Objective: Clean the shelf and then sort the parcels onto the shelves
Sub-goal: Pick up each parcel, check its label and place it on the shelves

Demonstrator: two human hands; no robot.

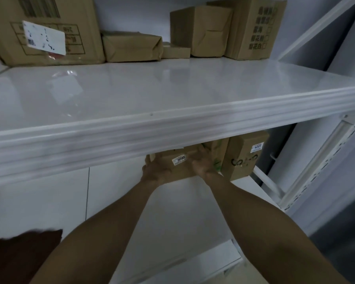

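A small cardboard parcel with a label reading 3090 sits on the lower white shelf, partly hidden under the front lip of the upper shelf. My left hand grips its left side and my right hand grips its right side. Beside it on the right stands a parcel labelled 4001, with a green-printed box squeezed between them.
Along the back of the upper shelf stand several cardboard boxes: a large one with a white label, a flat wrapped parcel, two boxes at right. A white shelf upright runs down the right side. A dark shape lies bottom left.
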